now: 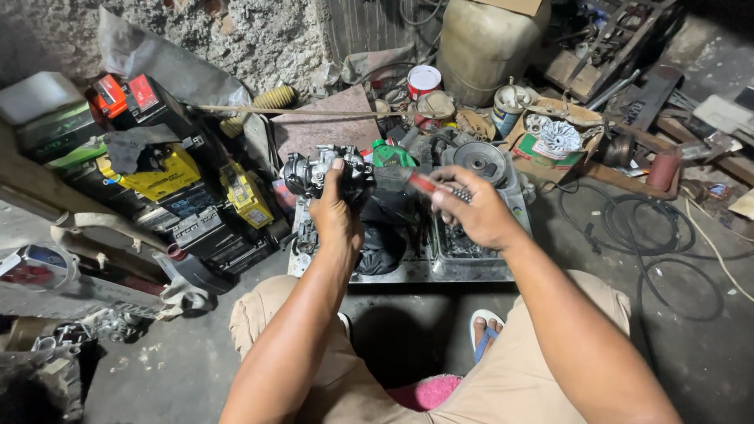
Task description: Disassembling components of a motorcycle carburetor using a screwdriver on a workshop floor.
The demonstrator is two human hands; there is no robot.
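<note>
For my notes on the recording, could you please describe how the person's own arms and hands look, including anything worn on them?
Both forearms are bare, with no sleeves in view. The left hand and the right hand wear no gloves. No watch, bracelet or ring shows on either. Fingers look broad, nails short. Any grime on them is too small to tell.

The carburettor [326, 171] in the left hand [334, 216] is dull grey cast metal, greasy and rough. The tool [440, 187] in the right hand [479, 216] has a glossy red plastic grip. The tray [471, 271] below is scuffed sheet metal. The wall [259, 35] is coarse, crumbly plaster; the floor [683, 345] matt, stained concrete.
</note>
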